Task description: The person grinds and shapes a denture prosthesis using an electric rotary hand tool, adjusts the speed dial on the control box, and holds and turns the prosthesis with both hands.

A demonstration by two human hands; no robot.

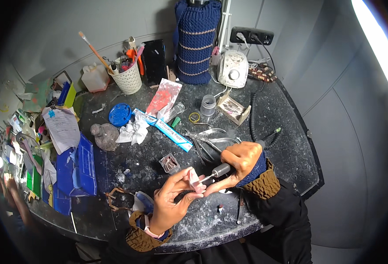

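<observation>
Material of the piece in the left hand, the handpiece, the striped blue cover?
Pinkish piece: perhaps resin or plastic, from its smooth, pale look; too small to be sure.
Handpiece: dark, fairly matte body, metal or plastic unclear; its thin bit gleams like metal.
Striped blue cover: probably knitted yarn, matte; stitches show.

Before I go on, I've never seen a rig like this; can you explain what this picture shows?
There is no robot arm here, just a person's two bare hands. The picture comes from a fisheye camera worn on their head, looking down, so straight edges bend near the rim. The left hand holds a small pink-and-white piece; the right hand holds a dark pen-shaped handpiece, its thin metal tip pointing at the piece. On the dusty black table stand a white boxy unit, a tall blue knitted bottle cover and a white perforated cup.
</observation>
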